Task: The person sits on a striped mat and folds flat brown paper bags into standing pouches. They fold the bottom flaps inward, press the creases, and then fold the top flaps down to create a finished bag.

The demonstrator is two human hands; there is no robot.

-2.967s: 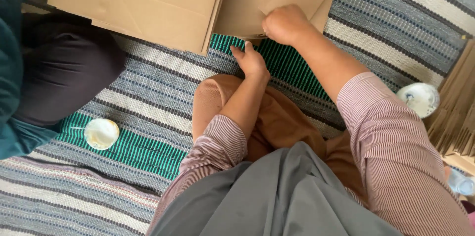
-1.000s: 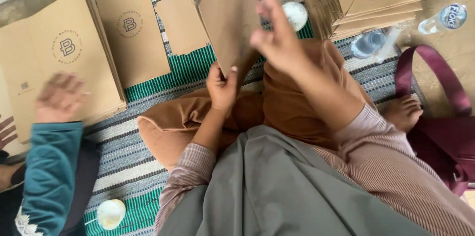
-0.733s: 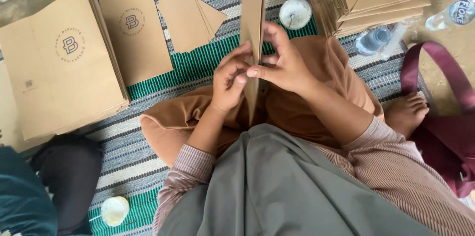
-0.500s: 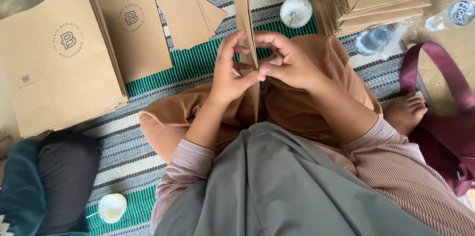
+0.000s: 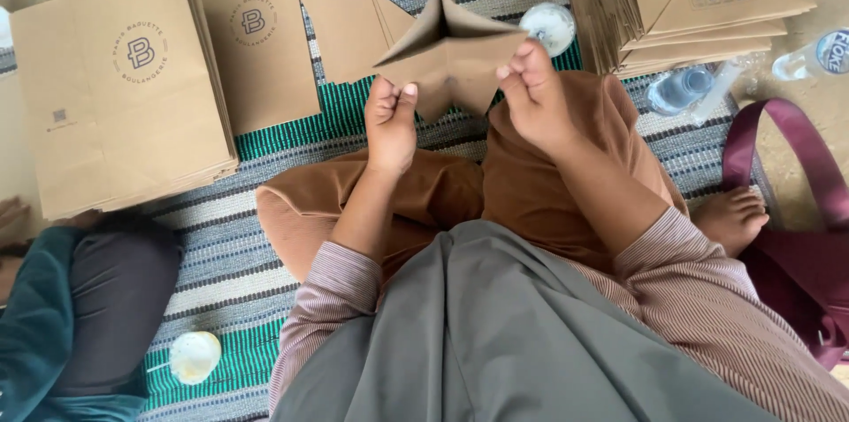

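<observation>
Brown paper bag [image 5: 451,55], half unfolded, held up over the person's lap above the striped mat [image 5: 221,254], left hand [image 5: 389,117] and right hand [image 5: 531,90] each pinching a lower edge with closed fingers (flat bags [image 5: 115,86] stacked at the mat's far left corner).

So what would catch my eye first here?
Probably the brown paper bag spread open at the top centre, its edges pinched by the left hand and the right hand. Next, the stack of flat brown paper bags on the striped woven mat at left, and another pile of folded bags at upper right.
</observation>
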